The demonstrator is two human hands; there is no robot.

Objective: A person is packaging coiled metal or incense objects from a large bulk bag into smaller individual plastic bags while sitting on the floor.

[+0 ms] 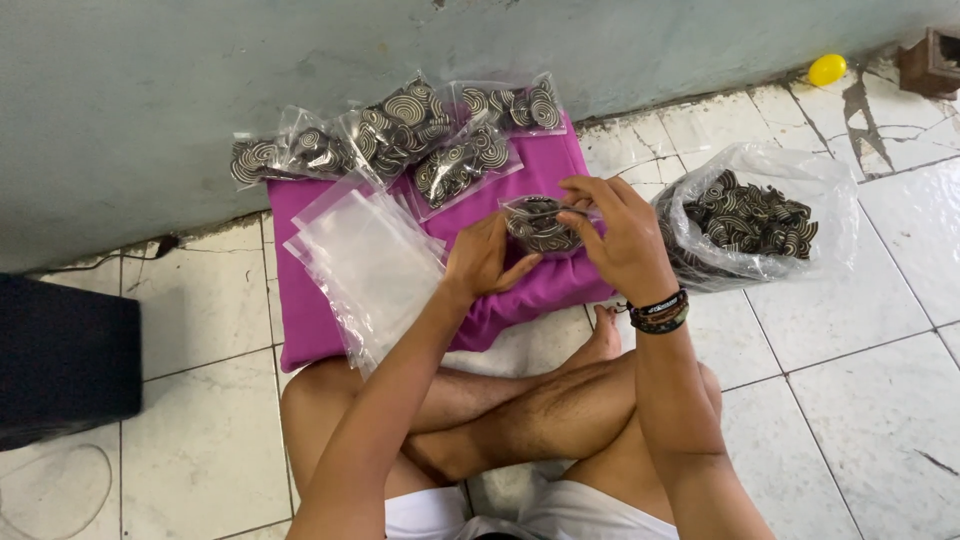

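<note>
2 hands (480, 258) (620, 235) on 1 small bag (540, 225)

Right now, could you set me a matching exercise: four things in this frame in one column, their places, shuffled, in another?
Things:
1. Empty clear bags
2. Big open bag of spiral pieces
3. Yellow ball
4. Small part-filled bag

Places:
A. By the wall, far right
B. Between the left hand and right hand
C. On the left of the pink cloth
D. On the tiles right of the cloth

Pairs: 1-C, 2-D, 3-A, 4-B
</note>
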